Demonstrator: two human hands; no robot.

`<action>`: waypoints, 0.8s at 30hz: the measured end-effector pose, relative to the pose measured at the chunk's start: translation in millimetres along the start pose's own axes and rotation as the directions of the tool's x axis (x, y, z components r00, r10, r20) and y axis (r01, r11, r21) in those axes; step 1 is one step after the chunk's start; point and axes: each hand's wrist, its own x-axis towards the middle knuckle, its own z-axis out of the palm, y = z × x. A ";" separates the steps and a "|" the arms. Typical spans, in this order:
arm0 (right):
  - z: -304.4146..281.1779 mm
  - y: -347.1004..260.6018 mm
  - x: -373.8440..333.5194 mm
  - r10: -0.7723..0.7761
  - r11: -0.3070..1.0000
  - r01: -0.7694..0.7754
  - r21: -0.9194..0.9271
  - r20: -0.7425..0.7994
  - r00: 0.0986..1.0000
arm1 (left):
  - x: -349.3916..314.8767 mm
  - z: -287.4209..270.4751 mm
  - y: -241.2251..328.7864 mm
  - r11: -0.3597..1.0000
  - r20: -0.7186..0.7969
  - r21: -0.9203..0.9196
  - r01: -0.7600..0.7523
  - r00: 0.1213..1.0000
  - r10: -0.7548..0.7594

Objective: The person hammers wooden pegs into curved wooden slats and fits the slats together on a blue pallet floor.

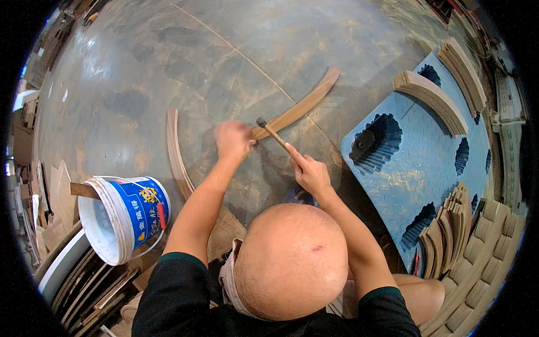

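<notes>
In front of me, my left hand [233, 139] is closed at the near end of a curved wooden strip [306, 105]. Its fingers are partly blurred, so their exact grip is hard to see. The strip bends away to the far right over the grey floor. My right hand [310, 174] is wrapped round the wooden handle of a small hammer [275, 135], forefinger stretched along it. The hammer's dark head is over the strip's near end, beside my left hand; I cannot tell whether they touch. Another curved wooden strip [174, 140] lies left of my left hand.
At left a white and blue bucket [129, 208] lies tilted, wood sticking out of it. Stacked curved wood [90, 286] is below it. On the right is a blue textured board [382, 174] with dark ridged openings, carrying stacks of curved pieces [432, 101]. My bent knee [292, 261] is nearest.
</notes>
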 end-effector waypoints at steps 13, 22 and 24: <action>-48.1 -5.6 -12.4 0.119 0.887 -0.072 0.456 -0.076 0.990 | -36.4 -30.2 8.8 0.962 0.325 0.113 -0.249 0.924 0.201; -201.6 -18.5 6.9 0.164 0.689 -0.015 0.725 -0.136 0.977 | 63.8 3.9 12.2 0.778 -0.143 0.296 -0.554 0.779 0.610; -246.4 -6.6 1.0 0.154 0.760 -0.016 0.650 -0.156 0.976 | 83.9 3.9 34.2 0.719 -0.055 0.320 -0.617 0.746 0.664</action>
